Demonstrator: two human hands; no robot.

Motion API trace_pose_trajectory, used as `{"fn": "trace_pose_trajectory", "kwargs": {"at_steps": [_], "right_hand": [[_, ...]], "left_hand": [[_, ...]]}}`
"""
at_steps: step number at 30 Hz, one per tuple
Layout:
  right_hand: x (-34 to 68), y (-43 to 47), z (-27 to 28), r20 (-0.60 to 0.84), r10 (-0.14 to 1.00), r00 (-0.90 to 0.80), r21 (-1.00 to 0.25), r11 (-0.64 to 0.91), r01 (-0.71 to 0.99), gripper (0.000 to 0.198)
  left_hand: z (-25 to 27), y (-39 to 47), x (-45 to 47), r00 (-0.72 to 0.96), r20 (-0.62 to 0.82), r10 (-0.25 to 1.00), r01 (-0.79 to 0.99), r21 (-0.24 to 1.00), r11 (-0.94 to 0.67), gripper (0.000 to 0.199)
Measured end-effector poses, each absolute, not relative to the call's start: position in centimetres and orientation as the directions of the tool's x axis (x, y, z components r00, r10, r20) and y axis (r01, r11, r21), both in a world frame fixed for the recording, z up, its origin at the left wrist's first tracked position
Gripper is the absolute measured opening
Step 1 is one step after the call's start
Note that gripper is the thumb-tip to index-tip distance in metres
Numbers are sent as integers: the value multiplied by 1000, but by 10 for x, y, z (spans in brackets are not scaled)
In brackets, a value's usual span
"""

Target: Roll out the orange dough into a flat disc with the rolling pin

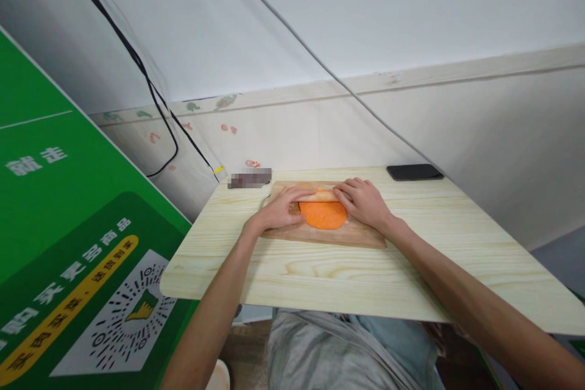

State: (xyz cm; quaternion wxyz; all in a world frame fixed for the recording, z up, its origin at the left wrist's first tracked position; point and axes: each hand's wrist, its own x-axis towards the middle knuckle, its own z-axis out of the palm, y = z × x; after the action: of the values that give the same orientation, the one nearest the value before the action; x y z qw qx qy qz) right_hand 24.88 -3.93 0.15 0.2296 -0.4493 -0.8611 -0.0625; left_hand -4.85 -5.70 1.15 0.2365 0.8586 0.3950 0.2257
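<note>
A flat, rounded sheet of orange dough (323, 216) lies on a wooden cutting board (338, 239). Across its far side runs a pale rolling pin (317, 196), with a little orange showing beyond it. At the pin's left end is my left hand (280, 208), fingers bent over the wood and thumb down by the dough's left edge. My right hand (364, 202) grips the opposite end with curled fingers. Both hands cover the pin's ends.
A black phone (415, 172) lies at the table's back right. A pixelated object (250, 178) is at the back left. The light wood table (329, 280) meets the wall; a grey cable (320, 61) hangs across. A green printed panel (91, 213) stands left.
</note>
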Motion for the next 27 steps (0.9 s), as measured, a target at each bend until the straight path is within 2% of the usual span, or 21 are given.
{"fn": "trace_pose_trajectory", "kwargs": {"at_steps": [27], "right_hand": [[248, -39, 3, 418, 763, -493, -105, 579, 808, 39]], "left_hand": [[9, -56, -49, 593, 237, 770, 532, 603, -595, 76]]}}
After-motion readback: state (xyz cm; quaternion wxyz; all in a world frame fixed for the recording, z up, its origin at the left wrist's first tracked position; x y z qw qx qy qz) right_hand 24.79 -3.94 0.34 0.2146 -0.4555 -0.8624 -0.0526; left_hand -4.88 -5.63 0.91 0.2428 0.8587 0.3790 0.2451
